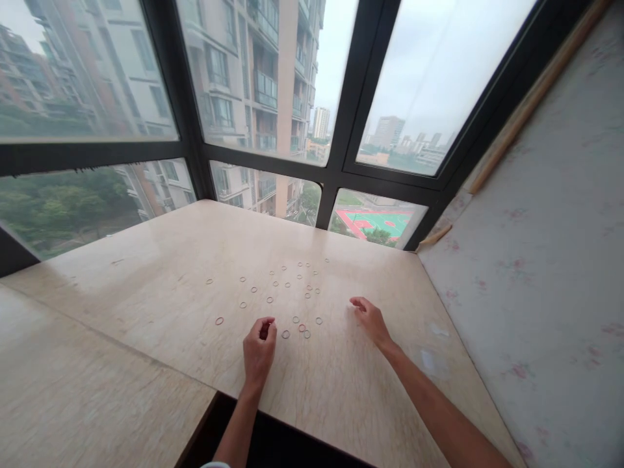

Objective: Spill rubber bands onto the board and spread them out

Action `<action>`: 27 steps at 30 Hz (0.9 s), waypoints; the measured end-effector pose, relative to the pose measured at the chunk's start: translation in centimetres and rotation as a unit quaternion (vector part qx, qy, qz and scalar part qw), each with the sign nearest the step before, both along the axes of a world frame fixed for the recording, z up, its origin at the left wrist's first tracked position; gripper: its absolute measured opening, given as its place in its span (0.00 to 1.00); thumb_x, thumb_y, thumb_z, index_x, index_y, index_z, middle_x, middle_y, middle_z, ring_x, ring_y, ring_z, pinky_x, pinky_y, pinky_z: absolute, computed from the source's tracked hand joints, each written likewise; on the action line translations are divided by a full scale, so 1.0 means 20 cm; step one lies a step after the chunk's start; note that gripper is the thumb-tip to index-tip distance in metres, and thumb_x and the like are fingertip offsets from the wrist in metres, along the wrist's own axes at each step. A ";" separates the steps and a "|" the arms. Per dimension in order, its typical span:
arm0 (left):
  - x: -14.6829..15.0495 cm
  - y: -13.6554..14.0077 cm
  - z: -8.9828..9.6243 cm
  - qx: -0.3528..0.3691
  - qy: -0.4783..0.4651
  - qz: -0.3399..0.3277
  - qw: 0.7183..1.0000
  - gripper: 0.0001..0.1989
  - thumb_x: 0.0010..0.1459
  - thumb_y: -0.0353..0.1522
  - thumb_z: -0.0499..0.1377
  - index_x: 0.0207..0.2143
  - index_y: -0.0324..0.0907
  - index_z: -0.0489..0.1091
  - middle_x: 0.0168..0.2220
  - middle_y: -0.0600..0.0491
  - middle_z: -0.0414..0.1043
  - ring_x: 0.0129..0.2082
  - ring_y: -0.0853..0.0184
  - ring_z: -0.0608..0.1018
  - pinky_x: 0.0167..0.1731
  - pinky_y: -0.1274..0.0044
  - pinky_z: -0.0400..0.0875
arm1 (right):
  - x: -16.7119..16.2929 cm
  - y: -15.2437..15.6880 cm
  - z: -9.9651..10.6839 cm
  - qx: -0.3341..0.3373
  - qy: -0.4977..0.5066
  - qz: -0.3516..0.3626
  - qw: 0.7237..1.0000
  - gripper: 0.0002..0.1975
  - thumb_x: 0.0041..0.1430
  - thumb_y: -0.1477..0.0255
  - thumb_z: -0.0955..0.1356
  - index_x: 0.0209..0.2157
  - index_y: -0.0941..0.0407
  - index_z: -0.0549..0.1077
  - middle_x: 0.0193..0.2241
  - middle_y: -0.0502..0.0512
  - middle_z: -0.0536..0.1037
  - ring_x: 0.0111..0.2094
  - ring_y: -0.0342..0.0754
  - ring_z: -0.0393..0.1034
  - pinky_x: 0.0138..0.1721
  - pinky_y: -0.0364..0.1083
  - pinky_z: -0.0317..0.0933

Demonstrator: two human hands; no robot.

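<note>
Several thin small rings, which look like elastic bands, lie scattered on the pale marble-patterned surface (160, 338). My left hand (258, 351) is closed near its front edge, thumb and finger pressed together; whether it holds anything is too small to tell. Just right of it lies a dark ring (285, 335). Close by are a red ring (302, 328) and a grey ring (307, 335), apparently touching or overlapping. Another red ring (219, 321) lies left of that hand. My right hand (370, 320) is over the right side, fingers loosely stretched leftward, with nothing visible in them.
Dark-framed windows (263, 162) border the surface at the back and left. A flower-patterned wall (536, 273) rises on the right. Below my left forearm, a dark recess (283, 435) cuts into the front edge. A seam (121, 341) crosses the left side.
</note>
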State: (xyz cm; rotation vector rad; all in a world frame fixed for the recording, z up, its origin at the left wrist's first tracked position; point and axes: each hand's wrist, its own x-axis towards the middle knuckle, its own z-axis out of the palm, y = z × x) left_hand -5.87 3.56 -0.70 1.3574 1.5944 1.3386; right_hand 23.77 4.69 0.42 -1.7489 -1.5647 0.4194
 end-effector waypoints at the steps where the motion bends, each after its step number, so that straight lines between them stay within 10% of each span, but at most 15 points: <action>1: 0.00 0.00 0.00 0.001 0.000 0.001 1.000 0.14 0.52 0.40 0.55 0.34 0.40 0.72 0.29 0.50 0.75 0.30 0.62 0.77 0.31 0.74 0.71 | 0.00 -0.13 -0.01 0.009 0.006 -0.005 1.000 0.17 0.53 0.76 0.59 0.42 0.57 0.74 0.41 0.58 0.78 0.44 0.49 0.73 0.47 0.49 0.64; 11: 0.00 -0.01 0.04 0.004 0.037 0.001 0.999 0.14 0.50 0.39 0.56 0.34 0.39 0.72 0.30 0.50 0.75 0.31 0.62 0.76 0.32 0.74 0.70 | 0.14 -1.14 -0.15 0.100 -0.047 -0.079 0.991 0.14 0.58 0.72 0.61 0.43 0.55 0.75 0.41 0.60 0.78 0.43 0.52 0.73 0.44 0.51 0.69; 27: 0.10 -0.23 0.03 0.032 0.129 -0.012 0.991 0.11 0.52 0.36 0.53 0.34 0.41 0.71 0.30 0.50 0.75 0.31 0.63 0.76 0.34 0.74 0.69 | 0.18 -1.19 -0.16 0.156 -0.044 -0.123 0.979 0.12 0.61 0.71 0.60 0.36 0.57 0.74 0.34 0.59 0.78 0.37 0.51 0.73 0.41 0.50 0.67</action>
